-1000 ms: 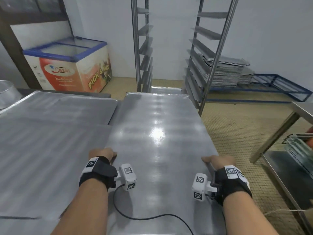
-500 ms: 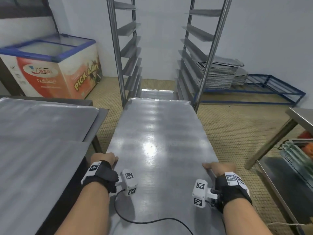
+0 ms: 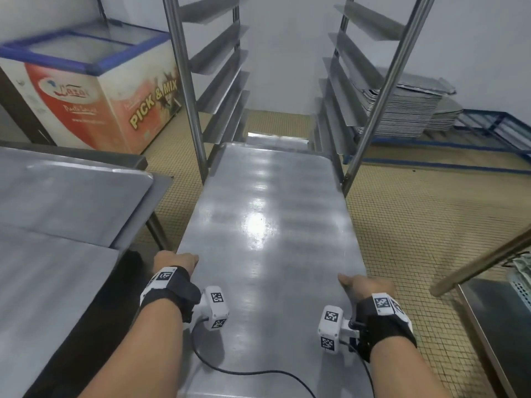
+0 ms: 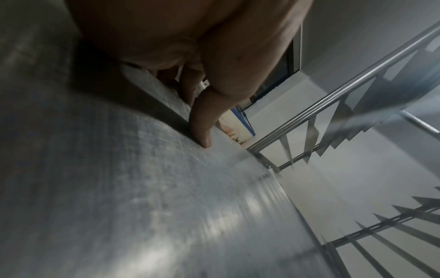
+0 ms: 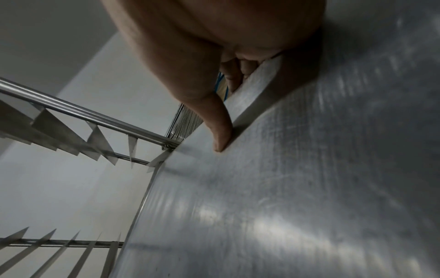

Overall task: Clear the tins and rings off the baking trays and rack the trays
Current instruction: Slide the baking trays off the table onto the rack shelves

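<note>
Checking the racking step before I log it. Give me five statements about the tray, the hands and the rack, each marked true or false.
1. Both hands hold the baking tray by its long edges, the left hand on one side and the right hand on the other. True.
2. Tins and rings sit on the held tray. False: its surface is bare.
3. The tray's far end points between the uprights of the rack. True.
4. A stack of trays lies on the floor behind the rack's right side. True.
5. The chest freezer stands right of the rack. False: it stands to the left.
</note>
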